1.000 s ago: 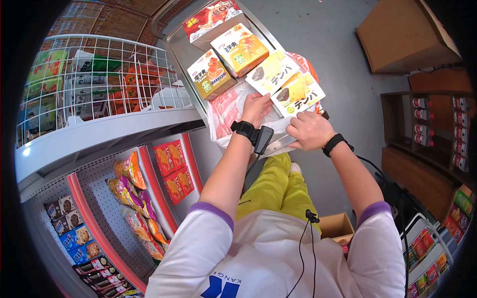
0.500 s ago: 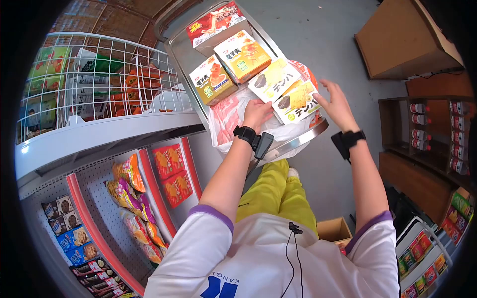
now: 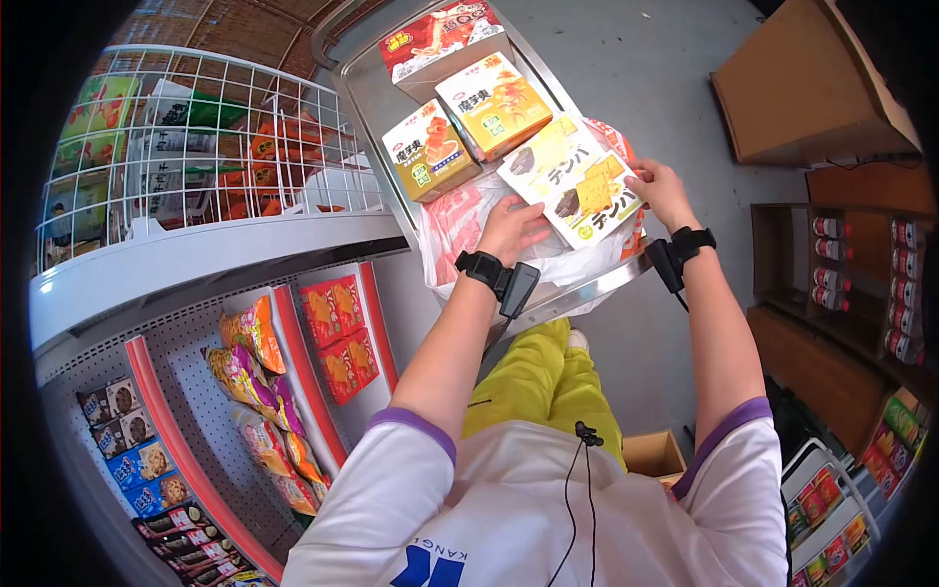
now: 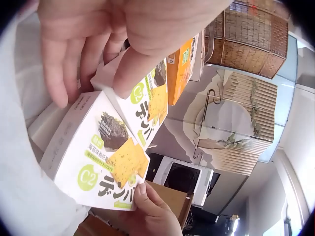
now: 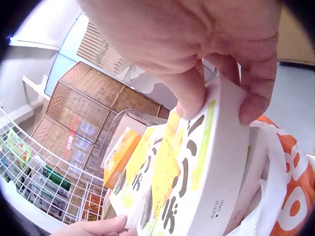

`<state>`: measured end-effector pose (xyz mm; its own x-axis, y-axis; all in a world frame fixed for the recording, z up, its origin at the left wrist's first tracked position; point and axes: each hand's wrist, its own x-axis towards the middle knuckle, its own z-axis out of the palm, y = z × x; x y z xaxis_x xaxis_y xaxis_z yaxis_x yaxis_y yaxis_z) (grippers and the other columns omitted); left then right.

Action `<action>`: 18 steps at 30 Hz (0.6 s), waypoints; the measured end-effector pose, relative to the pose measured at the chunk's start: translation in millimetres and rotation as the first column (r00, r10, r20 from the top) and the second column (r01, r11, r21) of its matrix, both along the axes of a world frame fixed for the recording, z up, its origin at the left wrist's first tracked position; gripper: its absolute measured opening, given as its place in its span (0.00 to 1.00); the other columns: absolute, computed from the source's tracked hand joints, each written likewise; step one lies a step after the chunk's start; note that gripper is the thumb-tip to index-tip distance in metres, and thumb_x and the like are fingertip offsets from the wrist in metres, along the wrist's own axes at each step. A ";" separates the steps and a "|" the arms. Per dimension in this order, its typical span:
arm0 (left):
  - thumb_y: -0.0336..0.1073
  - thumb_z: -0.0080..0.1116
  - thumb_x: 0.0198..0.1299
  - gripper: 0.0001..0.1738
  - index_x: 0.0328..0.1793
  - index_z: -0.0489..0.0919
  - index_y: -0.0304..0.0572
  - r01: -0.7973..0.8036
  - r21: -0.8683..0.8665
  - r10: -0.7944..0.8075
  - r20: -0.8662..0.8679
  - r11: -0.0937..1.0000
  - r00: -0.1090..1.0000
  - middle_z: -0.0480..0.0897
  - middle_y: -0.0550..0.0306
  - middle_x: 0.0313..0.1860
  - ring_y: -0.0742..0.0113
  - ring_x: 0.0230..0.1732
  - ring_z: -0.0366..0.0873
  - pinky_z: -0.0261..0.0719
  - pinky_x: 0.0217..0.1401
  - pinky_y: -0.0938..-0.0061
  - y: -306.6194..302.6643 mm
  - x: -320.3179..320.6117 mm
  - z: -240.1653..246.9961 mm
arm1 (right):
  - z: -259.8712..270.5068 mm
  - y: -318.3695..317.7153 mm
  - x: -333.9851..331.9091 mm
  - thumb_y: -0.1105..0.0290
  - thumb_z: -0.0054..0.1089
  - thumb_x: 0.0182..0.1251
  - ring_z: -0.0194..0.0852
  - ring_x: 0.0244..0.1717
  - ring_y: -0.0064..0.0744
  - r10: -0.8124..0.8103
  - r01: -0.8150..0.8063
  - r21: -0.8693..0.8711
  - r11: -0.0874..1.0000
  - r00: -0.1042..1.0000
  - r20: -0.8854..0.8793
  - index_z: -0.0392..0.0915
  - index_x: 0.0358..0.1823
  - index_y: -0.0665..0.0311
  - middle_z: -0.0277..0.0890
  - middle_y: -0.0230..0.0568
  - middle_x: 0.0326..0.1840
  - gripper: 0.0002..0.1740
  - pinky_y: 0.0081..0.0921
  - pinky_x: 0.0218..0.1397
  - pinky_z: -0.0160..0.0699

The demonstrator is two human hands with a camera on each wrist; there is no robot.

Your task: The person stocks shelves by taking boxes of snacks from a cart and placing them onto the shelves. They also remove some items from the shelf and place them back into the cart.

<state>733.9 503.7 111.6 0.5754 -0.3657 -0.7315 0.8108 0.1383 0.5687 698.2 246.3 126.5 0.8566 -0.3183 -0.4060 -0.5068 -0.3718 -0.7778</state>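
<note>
In the head view, two white boxes printed with crackers lie side by side on a plastic bag point(image 3: 460, 220) on a metal cart point(image 3: 572, 298). My right hand point(image 3: 663, 194) pinches the right end of the nearer cracker box point(image 3: 594, 201), thumb on its printed face and fingers point(image 5: 253, 105) on its end. My left hand point(image 3: 511, 230) is at the boxes' left ends with fingers fairly straight. In the left wrist view its thumb rests on a corner of the farther cracker box point(image 4: 147, 105), while the other fingers extend past the box's end.
Two orange-and-brown snack boxes point(image 3: 494, 108) and a red carton point(image 3: 445, 44) stand farther up the cart. At left are a white wire basket point(image 3: 196, 147) and shelves of snacks point(image 3: 337, 342). A cardboard box point(image 3: 822, 83) and a bottle shelf point(image 3: 782, 245) stand right.
My right hand left the cart's near edge, swung open to the right, then came in and took hold of the nearer cracker box's right end. My left hand stayed by the boxes.
</note>
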 end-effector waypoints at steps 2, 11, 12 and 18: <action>0.30 0.60 0.56 0.27 0.59 0.61 0.36 0.001 0.000 -0.001 0.001 1.000 1.000 0.74 0.49 0.51 0.57 0.52 0.75 0.76 0.55 0.65 1.5 0.9 3.8 | -5.5 -1.8 0.6 0.68 0.61 0.57 0.74 0.29 0.26 0.008 -0.005 0.054 0.999 0.999 -0.049 0.75 0.50 0.68 0.78 0.41 0.34 0.20 0.25 0.32 0.72; 0.30 0.62 0.54 0.28 0.56 0.60 0.38 0.087 0.090 -0.085 -0.031 0.992 0.996 0.74 0.48 0.50 0.57 0.48 0.76 0.78 0.51 0.64 0.7 3.0 16.5 | -8.3 -0.1 1.8 0.68 0.60 0.57 0.74 0.27 0.26 0.017 -0.008 0.141 0.990 0.998 -0.067 0.76 0.49 0.69 0.79 0.42 0.36 0.19 0.24 0.27 0.72; 0.28 0.63 0.52 0.28 0.55 0.60 0.39 0.098 0.146 -0.091 -0.053 0.984 0.994 0.75 0.50 0.48 0.60 0.47 0.76 0.80 0.48 0.65 -0.9 2.6 22.0 | -6.6 0.8 2.8 0.67 0.60 0.57 0.75 0.28 0.27 0.033 -0.024 0.103 0.994 0.996 -0.083 0.76 0.49 0.69 0.79 0.42 0.36 0.19 0.24 0.29 0.73; 0.26 0.65 0.49 0.29 0.53 0.60 0.43 -0.002 0.066 0.005 -0.038 0.998 0.999 0.74 0.51 0.47 0.60 0.45 0.76 0.79 0.49 0.65 -1.3 -2.1 -1.3 | -7.3 1.6 4.8 0.66 0.60 0.57 0.78 0.32 0.30 0.067 -0.062 0.060 0.996 0.995 -0.070 0.76 0.49 0.67 0.79 0.41 0.37 0.19 0.25 0.34 0.78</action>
